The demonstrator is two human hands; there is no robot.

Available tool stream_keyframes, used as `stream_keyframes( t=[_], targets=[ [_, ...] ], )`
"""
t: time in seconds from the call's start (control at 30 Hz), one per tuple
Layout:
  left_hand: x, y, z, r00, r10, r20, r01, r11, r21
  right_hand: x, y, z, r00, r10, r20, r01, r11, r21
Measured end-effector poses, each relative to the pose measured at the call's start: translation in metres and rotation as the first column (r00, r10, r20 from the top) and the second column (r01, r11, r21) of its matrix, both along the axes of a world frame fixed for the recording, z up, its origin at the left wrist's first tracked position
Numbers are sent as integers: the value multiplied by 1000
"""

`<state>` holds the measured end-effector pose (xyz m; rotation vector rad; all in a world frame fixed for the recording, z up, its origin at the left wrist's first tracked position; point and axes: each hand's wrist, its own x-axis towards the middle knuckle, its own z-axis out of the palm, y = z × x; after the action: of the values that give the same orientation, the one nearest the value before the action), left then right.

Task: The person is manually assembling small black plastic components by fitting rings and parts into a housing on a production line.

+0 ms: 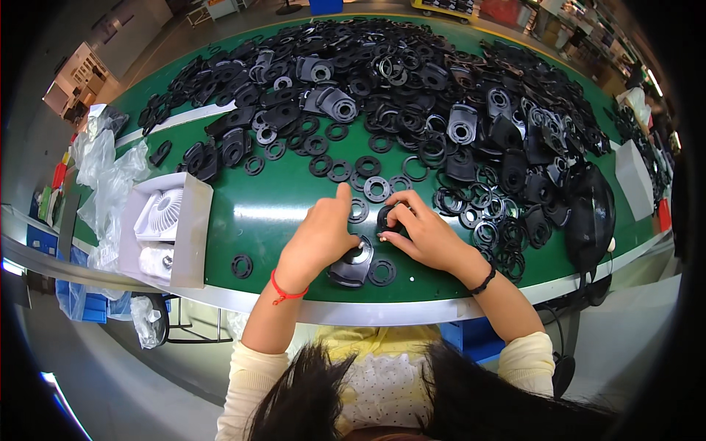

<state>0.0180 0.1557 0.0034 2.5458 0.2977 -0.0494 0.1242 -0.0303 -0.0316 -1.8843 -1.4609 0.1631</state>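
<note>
**Inspector:** Green covers the whole work surface, a long table (279, 202) with a pale metal front edge. What occupies it, largest item first?

**Technician:** A broad heap of black plastic parts (412, 81) fills the far half and runs down the right side: housings mixed with flat rings. Next in size is an open white carton (193, 228) at the left, holding a white fan-shaped part (163, 209). Crumpled clear bags (110, 173) lie just beyond the carton.

**Inspector:** And the hands?

**Technician:** Both work near the front edge, close together. The left hand (318, 237) rests palm down on a black bracket (351, 266), index finger extended forward, the other fingers loosely curled; it presses the bracket rather than enclosing it. The right hand (426, 234) is pinched, thumb and fingertips closed on a small black ring (387, 217) just above the bracket.

**Inspector:** Smaller items?

**Technician:** A loose black washer (382, 272) lies touching the bracket's right side. Another washer (241, 265) lies alone, between carton and left wrist. A red cord circles the left wrist; a dark band circles the right.
</note>
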Motion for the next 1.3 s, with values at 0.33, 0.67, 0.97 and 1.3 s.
stream_keyframes(
  t=[0.33,0.67,0.97,1.3],
  targets=[
    [-5,11,-2,996,-2,-92,17,988,155,2,0,0,1000,8,10,-8,1000,24],
    [3,4,-11,993,-111,25,107,985,136,0,-1,2,1000,17,17,-17,1000,10],
    [16,-3,-2,983,-102,152,129,976,-174,1,0,0,1000,7,19,-7,1000,29],
    [26,-15,1,999,0,52,40,637,-770,3,0,7,994,-99,38,93,985,143]
  ],
)
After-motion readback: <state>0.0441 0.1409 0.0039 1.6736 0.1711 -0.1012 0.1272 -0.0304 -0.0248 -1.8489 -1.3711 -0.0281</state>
